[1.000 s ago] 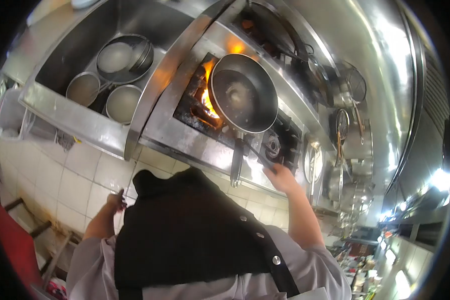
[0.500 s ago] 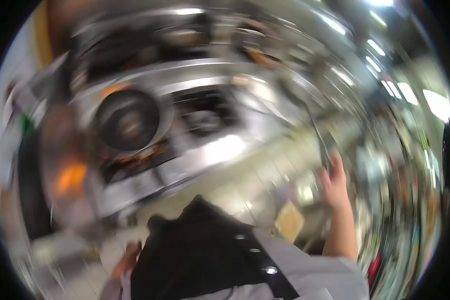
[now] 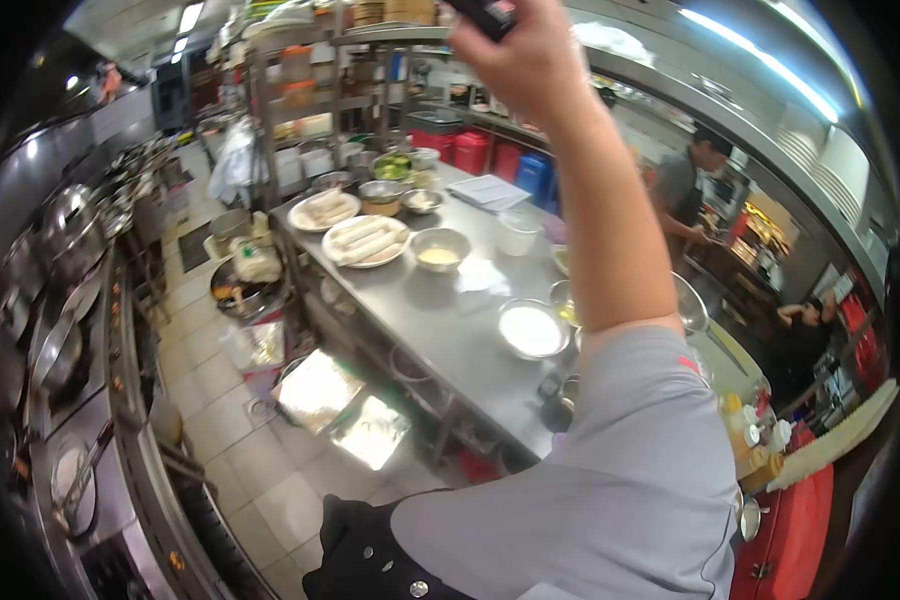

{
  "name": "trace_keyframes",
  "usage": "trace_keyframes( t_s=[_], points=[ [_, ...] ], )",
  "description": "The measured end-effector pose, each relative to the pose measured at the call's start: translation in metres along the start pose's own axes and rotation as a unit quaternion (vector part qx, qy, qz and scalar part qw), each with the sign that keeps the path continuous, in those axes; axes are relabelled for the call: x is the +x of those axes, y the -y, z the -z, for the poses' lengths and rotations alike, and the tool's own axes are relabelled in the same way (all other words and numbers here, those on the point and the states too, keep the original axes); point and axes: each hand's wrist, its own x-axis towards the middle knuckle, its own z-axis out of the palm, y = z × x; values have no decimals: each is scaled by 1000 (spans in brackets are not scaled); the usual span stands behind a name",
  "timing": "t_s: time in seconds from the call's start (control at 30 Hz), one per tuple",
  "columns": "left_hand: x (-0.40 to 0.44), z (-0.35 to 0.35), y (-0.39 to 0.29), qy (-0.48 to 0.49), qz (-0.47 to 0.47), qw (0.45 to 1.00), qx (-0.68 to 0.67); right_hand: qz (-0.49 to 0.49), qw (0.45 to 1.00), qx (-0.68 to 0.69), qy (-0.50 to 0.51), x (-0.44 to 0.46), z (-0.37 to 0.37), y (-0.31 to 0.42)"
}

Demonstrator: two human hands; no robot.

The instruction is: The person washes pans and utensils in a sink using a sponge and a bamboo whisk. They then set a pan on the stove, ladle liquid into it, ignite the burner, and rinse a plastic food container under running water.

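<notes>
I had the right hand (image 3: 530,55) raised at the top of the frame, its fingers wrapped around a black handle (image 3: 488,18); the upper edge cut the rest off, so I could not tell what it belonged to. The left hand was out of my view, and I could not tell how its fingers stood. Behind the raised hand ran a metal shelf (image 3: 395,37), and I could not judge the gap between them, so I reckoned a slow wrist and a full, firm wrap suited the hold better than a fingertip pinch. The forearm (image 3: 615,210) crossed in front of the tabletop (image 3: 425,320) right of centre, hiding part of it from me; I thought it best to hold the elbow high, well clear of the metal bowl (image 3: 440,250) near the middle and the clear plastic tub (image 3: 517,235) just left of the arm. Pale rolls (image 3: 368,240) lay on a white plate further left. A co-worker (image 3: 678,190) stood at the upper right, beyond the arm, which to my mind called for checking that side before any wide swing.
</notes>
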Motion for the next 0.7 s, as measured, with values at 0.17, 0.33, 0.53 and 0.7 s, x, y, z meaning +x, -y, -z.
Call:
trace_keyframes(
  t_s=[0.17, 0.33, 0.53, 0.7],
  points=[
    [13, -50, -105, 72, -83, 993, 40, -61, 970, -235, -36, 30, 102, -134],
    [12, -82, -151, 111, -111, 985, 76, -178, 894, -412, -7, 40, 167, -244],
    [9, -85, -145, 105, -73, 986, 111, -268, 805, -504, 161, 31, 195, -304],
    [-2, -65, -89, 82, -17, 986, 141, -195, 651, -601, 421, 43, 199, -383]
  ],
)
